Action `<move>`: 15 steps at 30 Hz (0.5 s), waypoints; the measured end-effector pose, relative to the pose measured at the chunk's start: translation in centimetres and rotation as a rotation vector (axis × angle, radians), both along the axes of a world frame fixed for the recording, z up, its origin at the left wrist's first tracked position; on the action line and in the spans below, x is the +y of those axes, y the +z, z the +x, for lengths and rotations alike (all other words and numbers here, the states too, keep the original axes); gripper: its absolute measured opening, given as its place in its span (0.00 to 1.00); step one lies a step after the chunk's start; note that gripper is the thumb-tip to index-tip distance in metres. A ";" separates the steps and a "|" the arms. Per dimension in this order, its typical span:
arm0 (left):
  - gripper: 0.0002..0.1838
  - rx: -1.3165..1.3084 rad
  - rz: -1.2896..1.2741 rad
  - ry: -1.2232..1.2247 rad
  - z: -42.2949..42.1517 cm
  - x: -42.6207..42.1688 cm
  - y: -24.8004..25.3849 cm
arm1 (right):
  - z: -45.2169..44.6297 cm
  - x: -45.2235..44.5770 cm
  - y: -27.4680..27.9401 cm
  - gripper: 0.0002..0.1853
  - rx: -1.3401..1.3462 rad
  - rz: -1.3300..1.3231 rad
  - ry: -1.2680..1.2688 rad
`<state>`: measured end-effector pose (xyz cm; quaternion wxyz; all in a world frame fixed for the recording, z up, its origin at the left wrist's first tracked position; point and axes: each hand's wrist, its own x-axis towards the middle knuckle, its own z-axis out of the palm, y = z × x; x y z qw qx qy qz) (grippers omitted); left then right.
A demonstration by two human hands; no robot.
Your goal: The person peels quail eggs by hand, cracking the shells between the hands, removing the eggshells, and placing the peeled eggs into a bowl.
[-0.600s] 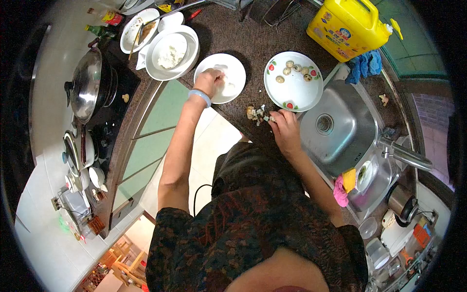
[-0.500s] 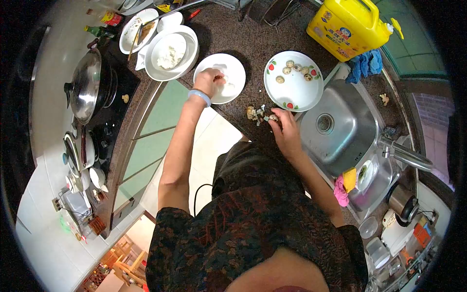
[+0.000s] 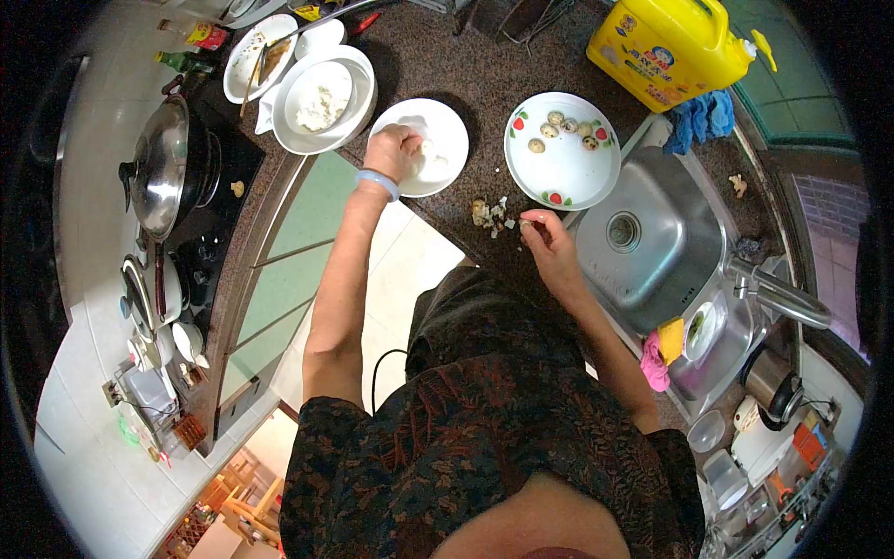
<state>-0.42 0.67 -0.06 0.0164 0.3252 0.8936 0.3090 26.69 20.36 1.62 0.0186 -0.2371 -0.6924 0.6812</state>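
Note:
My left hand (image 3: pixel 393 152), with a pale bangle at the wrist, is over a white bowl (image 3: pixel 449 119). Its fingers are curled, and what they hold, if anything, is hidden. Whitish peeled eggs (image 3: pixel 427 147) lie in that bowl by the fingertips. At the counter's edge, thumb and fingers of my right hand (image 3: pixel 551 244) pinch a small bit of eggshell (image 3: pixel 525 222). Just left of it is a small heap of broken shells (image 3: pixel 486 213). Several speckled quail eggs (image 3: pixel 549 131) sit in a white plate (image 3: pixel 549 178) with red fruit decoration.
The steel sink (image 3: pixel 657 267) is at my right, with a yellow jug (image 3: pixel 652 54) and a blue cloth (image 3: pixel 700 122) behind it. Nested bowls (image 3: pixel 366 110) with white food and a stained plate (image 3: pixel 240 76) stand at the back left. A wok (image 3: pixel 160 168) rests on the stove.
My left hand has shifted slightly left inside the bowl, showing more of an egg beside its fingertips. My right hand has moved slightly right, away from the shell heap.

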 end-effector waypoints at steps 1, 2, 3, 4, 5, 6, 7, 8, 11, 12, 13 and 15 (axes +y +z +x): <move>0.06 -0.027 -0.014 0.043 0.0 0.0 0.6 | 0.1 0.1 0.2 0.12 0.005 0.047 0.012; 0.04 -0.053 -0.028 0.086 0.0 0.0 1.2 | 0.2 0.2 0.2 0.13 0.012 0.094 0.023; 0.04 -0.052 -0.029 0.085 -0.1 -0.2 1.3 | 0.3 0.3 0.1 0.13 0.012 0.093 0.022; 0.05 -0.035 -0.016 0.086 -0.2 -0.5 1.5 | 0.4 0.3 -0.1 0.15 0.048 0.181 0.040; 0.05 -0.017 -0.002 0.087 -0.3 -0.7 1.7 | 0.5 0.3 -0.3 0.16 0.084 0.271 0.058; 0.05 -0.040 -0.029 0.086 -0.3 -0.9 1.8 | 0.6 0.5 -0.5 0.16 0.088 0.271 0.061; 0.05 -0.039 -0.030 0.089 -0.2 -1.0 1.9 | 0.8 0.5 -0.7 0.16 0.081 0.326 0.085; 0.06 -0.058 -0.048 0.056 -0.1 -1.2 1.9 | 0.9 0.5 -0.8 0.17 0.073 0.381 0.109; 0.09 -0.050 -0.065 0.013 -0.1 -1.4 1.1 | 0.8 0.2 -0.1 0.16 0.104 0.446 0.127; 0.11 -0.025 -0.064 0.005 -0.2 -1.3 0.9 | 0.7 0.2 0.1 0.16 0.104 0.446 0.127; 0.11 -0.026 -0.063 0.005 -0.2 -1.3 0.7 | 0.7 0.1 0.2 0.16 0.090 0.443 0.131; 0.15 -0.037 -0.136 -0.008 -0.4 -1.1 0.2 | 0.7 0.1 0.2 0.16 0.076 0.442 0.135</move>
